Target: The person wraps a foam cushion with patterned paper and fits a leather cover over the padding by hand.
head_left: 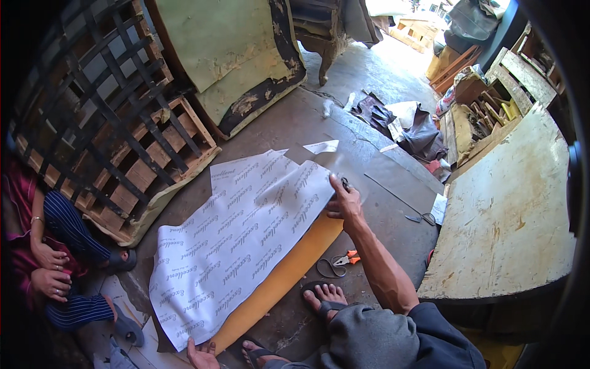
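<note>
Your right hand (pixel 345 202) was pinched on the far-right edge of the white printed sheet (pixel 239 234); your left hand (pixel 203 357) touched its near corner — gripping or not, I couldn't tell. Over the floor (pixel 393 246) the sheet slanted lengthwise between both hands, a tan panel (pixel 279 280) edging its near side.

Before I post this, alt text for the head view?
Two bare hands, right hand and left hand, at opposite ends of a white sheet partly covering an orange piece. Pliers lie nearby; another person and a webbed wooden frame are left.
</note>
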`<control>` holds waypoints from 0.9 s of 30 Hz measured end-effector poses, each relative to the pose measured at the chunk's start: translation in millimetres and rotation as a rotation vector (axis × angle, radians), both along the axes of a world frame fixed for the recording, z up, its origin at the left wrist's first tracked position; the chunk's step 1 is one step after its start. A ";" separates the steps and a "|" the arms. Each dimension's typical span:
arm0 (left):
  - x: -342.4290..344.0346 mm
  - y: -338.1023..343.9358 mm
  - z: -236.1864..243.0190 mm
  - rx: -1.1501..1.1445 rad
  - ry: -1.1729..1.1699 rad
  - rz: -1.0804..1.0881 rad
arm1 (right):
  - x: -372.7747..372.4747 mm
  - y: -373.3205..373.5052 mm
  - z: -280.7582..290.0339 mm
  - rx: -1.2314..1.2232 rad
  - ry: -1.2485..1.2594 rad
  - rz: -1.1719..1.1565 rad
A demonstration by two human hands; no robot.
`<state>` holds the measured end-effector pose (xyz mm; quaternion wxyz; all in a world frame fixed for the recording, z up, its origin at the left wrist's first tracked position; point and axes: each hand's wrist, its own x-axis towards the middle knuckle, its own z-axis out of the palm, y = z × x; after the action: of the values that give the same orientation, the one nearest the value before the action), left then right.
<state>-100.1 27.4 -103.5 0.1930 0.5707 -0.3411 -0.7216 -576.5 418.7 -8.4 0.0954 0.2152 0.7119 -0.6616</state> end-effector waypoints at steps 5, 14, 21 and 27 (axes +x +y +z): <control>-50.9 -20.2 32.3 -0.171 0.031 -0.058 | -56.7 43.1 -48.0 -0.027 0.119 -0.095; 36.0 31.1 -22.1 -0.008 0.055 0.087 | 7.6 75.8 -100.4 -0.083 0.153 -0.158; 1.7 49.4 30.8 -0.073 0.241 0.035 | 3.6 103.4 -91.3 -0.286 0.334 -0.038; 13.3 68.8 6.8 -0.166 -0.130 -0.028 | 44.3 109.4 -118.9 0.079 0.178 -0.224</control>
<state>-86.8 96.2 -96.8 0.2069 0.5936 -0.4197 -0.6548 -532.2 528.1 -127.3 -0.0512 0.2376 0.7146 -0.6560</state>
